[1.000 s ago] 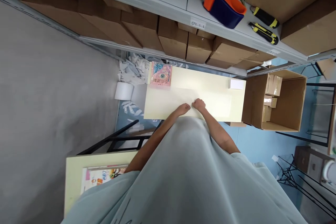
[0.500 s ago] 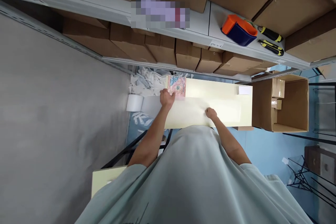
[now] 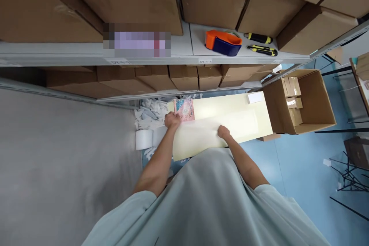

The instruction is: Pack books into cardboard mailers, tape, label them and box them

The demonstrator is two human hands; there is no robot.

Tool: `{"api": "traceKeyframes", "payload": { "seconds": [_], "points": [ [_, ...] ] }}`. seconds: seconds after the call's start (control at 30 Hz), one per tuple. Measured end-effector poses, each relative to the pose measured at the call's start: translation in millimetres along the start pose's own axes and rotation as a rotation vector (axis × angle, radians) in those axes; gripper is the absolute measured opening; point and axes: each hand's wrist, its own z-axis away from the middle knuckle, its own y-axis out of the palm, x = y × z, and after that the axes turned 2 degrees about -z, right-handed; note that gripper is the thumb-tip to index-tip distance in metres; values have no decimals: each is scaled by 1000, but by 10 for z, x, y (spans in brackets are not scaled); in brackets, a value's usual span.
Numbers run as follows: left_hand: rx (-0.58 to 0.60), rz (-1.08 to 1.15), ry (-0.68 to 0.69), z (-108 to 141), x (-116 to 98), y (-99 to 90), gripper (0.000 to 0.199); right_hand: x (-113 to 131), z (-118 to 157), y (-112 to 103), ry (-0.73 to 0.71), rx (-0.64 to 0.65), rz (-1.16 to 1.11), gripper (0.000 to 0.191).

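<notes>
A pale, translucent sheet of wrapping film (image 3: 198, 134) stretches across the cream tabletop (image 3: 216, 103) from a white roll (image 3: 143, 140) at its left end. My right hand (image 3: 223, 132) is closed on the film near the table's front edge. My left hand (image 3: 172, 119) is closed at the lower left corner of a flat, square, pink and blue patterned item (image 3: 184, 110), between it and the roll. Its fingers touch that corner and the film, but what they grip is hidden. The patterned item lies flat towards the back left of the table.
White paper scraps (image 3: 151, 113) are heaped behind the roll. An open carton (image 3: 313, 102) stands at the table's right end. Above, a shelf (image 3: 184, 48) of cardboard boxes carries an orange and blue tape dispenser (image 3: 223, 42) and yellow-black cutters (image 3: 261, 44). A white slip (image 3: 255, 97) lies at the back right.
My view has turned and shifted, so the table looks slanted and the shelf sits lower. Both hands stay in nearly the same places on the table, still closed.
</notes>
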Motion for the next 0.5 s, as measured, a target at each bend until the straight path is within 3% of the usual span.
{"api": "traceKeyframes", "payload": {
  "seconds": [0.1, 0.3, 0.4, 0.5],
  "points": [
    [-111, -15, 8, 147, -293, -10, 22, -24, -49, -27, -22, 32, -77, 39],
    [-236, 73, 250, 673, -1061, 140, 28, -319, -195, -292, -172, 174, -355, 26],
    [-180, 173, 288, 985, -1355, 413, 32, -722, -239, -483, -233, 220, -534, 43],
    [38, 296, 228, 1266, -1579, 859, 41, -1263, -265, -659, -253, 225, -861, 61]
  ]
}}
